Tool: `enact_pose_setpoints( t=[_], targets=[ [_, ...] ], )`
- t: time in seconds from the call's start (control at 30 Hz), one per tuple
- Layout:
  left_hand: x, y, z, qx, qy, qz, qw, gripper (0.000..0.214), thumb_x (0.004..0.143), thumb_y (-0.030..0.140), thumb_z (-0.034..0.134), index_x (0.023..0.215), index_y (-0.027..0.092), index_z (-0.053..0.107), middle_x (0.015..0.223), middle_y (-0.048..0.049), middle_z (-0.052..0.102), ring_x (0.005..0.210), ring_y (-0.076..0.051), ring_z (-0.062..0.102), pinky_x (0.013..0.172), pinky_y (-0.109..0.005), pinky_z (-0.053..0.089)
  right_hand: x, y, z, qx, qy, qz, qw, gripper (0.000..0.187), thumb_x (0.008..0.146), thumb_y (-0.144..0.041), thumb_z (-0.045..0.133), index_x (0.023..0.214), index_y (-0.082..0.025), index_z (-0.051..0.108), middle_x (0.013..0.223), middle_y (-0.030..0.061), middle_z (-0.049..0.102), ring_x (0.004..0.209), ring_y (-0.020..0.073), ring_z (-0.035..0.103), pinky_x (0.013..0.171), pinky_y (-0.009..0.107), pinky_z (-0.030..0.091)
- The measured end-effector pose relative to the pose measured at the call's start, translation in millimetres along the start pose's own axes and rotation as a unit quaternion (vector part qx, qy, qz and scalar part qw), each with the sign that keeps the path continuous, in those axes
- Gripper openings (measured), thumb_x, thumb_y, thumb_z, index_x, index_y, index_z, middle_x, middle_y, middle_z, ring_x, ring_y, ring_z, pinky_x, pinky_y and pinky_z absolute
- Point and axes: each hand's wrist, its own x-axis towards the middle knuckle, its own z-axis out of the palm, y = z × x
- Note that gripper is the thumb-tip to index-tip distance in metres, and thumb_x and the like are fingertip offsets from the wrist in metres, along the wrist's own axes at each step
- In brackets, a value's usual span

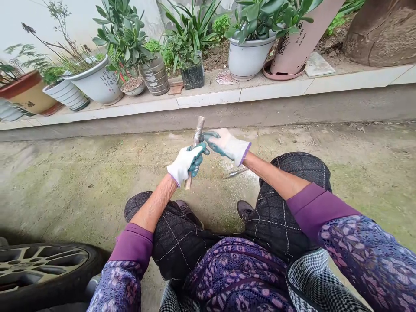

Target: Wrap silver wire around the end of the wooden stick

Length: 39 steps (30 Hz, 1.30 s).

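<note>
Farthest out from the ledge, toward its left end, is a spoked wheel with a dark tyre. Next come the person's checked trousers, knees spread facing the ledge. On the concrete before the ledge lies a thin rod amid pale dust. Short of the ledge's middle, the left hand is clamped around a short stick, one end of which points at the ledge. The stick is pale and woody at the end away from the ledge and silvery, seemingly wrapped, toward the other, where its tip is blunt. The right hand is close beside the left, fingers bent toward the silvery part; I cannot tell whether they touch it. Both are gloved in white with teal palms.

Along the top of the ledge stand the containers. At its left end, a red-rimmed tan pot holds feathery greenery, then a ribbed white pot has low green leaves, and a wide white pot bears wiry stalks. Further along the ledge are a shallow bowl with red stems, a translucent brown tub and a black pot of leafy growth. Right of the ledge's middle, a round white pot holds a thick-leaved plant, beside a tall pink planter set in a matching saucer
</note>
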Motion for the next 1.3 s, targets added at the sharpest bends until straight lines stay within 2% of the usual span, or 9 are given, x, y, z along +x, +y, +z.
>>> enact_pose_setpoints(
  t=[0.17, 0.33, 0.43, 0.53, 0.7, 0.77, 0.9, 1.03, 1.3],
  targets=[
    [19, -9, -20.4, 0.268, 0.145, 0.007, 0.952, 0.024, 0.091, 0.042, 0.056, 0.093, 0.019, 0.064, 0.056, 0.0050, 0.046, 0.040, -0.009, 0.038, 0.042, -0.022, 0.033, -18, 1, 0, -0.318, -0.024, -0.073, 0.945, 0.019, 0.087, -0.020, 0.050, 0.086, -0.016, 0.069, 0.082, 0.0040, 0.071, 0.074, 0.0162, 0.057, 0.069, 0.027, 0.039],
    [35, -24, -21.8, 0.677, 0.129, 0.004, 0.724, 0.025, 0.094, 0.026, 0.051, 0.109, 0.017, 0.069, 0.087, -0.0132, 0.072, 0.080, -0.024, 0.069, 0.071, -0.031, 0.047, -34, -10, -14, -0.442, -0.075, -0.063, 0.892, 0.019, 0.092, -0.025, 0.054, 0.092, -0.017, 0.072, 0.084, 0.0064, 0.073, 0.070, 0.0174, 0.058, 0.064, 0.029, 0.032],
    [29, -32, -9.0, 0.747, 0.016, 0.019, 0.664, 0.029, 0.094, 0.022, 0.049, 0.116, 0.019, 0.068, 0.089, -0.0147, 0.073, 0.084, -0.027, 0.071, 0.071, -0.031, 0.046, -24, -4, -29, -0.450, -0.047, -0.039, 0.891, 0.011, 0.087, -0.024, 0.062, 0.087, -0.018, 0.071, 0.076, 0.0061, 0.069, 0.069, 0.0181, 0.057, 0.062, 0.029, 0.029],
    [16, -32, -2.6, 0.730, -0.026, 0.067, 0.679, 0.027, 0.094, 0.027, 0.052, 0.116, 0.024, 0.067, 0.089, -0.0116, 0.074, 0.082, -0.026, 0.071, 0.070, -0.029, 0.045, -9, 11, -43, -0.398, -0.026, -0.015, 0.917, 0.009, 0.086, -0.021, 0.062, 0.084, -0.020, 0.071, 0.074, 0.0033, 0.067, 0.070, 0.0162, 0.055, 0.062, 0.027, 0.031],
    [6, -27, -17.4, 0.574, 0.086, 0.129, 0.804, 0.028, 0.095, 0.036, 0.055, 0.117, 0.025, 0.067, 0.099, -0.0073, 0.076, 0.090, -0.022, 0.070, 0.075, -0.025, 0.046, -4, 30, -33, -0.299, -0.064, 0.037, 0.952, 0.021, 0.087, -0.018, 0.053, 0.089, -0.017, 0.074, 0.074, 0.0005, 0.066, 0.062, 0.0125, 0.049, 0.059, 0.024, 0.033],
    [13, -30, -25.0, 0.538, 0.121, 0.122, 0.825, 0.028, 0.095, 0.036, 0.055, 0.116, 0.022, 0.068, 0.100, -0.0083, 0.076, 0.092, -0.023, 0.070, 0.076, -0.025, 0.046, -13, 33, -16, -0.286, -0.106, 0.049, 0.951, 0.018, 0.085, -0.020, 0.056, 0.086, -0.017, 0.074, 0.071, -0.0001, 0.065, 0.059, 0.0120, 0.047, 0.057, 0.025, 0.032],
    [32, -42, -29.8, 0.632, 0.116, 0.037, 0.765, 0.029, 0.095, 0.026, 0.051, 0.116, 0.017, 0.068, 0.096, -0.0156, 0.074, 0.088, -0.028, 0.071, 0.075, -0.032, 0.047, -29, 32, 12, -0.289, -0.154, 0.042, 0.944, 0.008, 0.081, -0.022, 0.064, 0.080, -0.020, 0.072, 0.068, -0.0010, 0.065, 0.061, 0.0126, 0.046, 0.059, 0.026, 0.030],
    [38, -48, -20.9, 0.717, 0.040, 0.015, 0.696, 0.030, 0.093, 0.015, 0.048, 0.116, 0.017, 0.067, 0.095, -0.0163, 0.073, 0.091, -0.027, 0.071, 0.077, -0.032, 0.047, -24, 21, 4, -0.328, -0.133, 0.040, 0.935, 0.011, 0.082, -0.023, 0.063, 0.071, -0.020, 0.066, 0.061, -0.0003, 0.057, 0.060, 0.0137, 0.042, 0.059, 0.029, 0.024],
    [20, -34, -8.7, 0.698, -0.011, 0.089, 0.711, 0.025, 0.093, 0.019, 0.053, 0.111, 0.025, 0.068, 0.089, -0.0120, 0.072, 0.084, -0.027, 0.070, 0.072, -0.030, 0.044, -12, 18, -37, -0.225, -0.076, 0.069, 0.969, 0.006, 0.073, -0.016, 0.065, 0.070, -0.019, 0.069, 0.060, -0.0023, 0.061, 0.059, 0.0108, 0.044, 0.053, 0.025, 0.027]
  ],
)
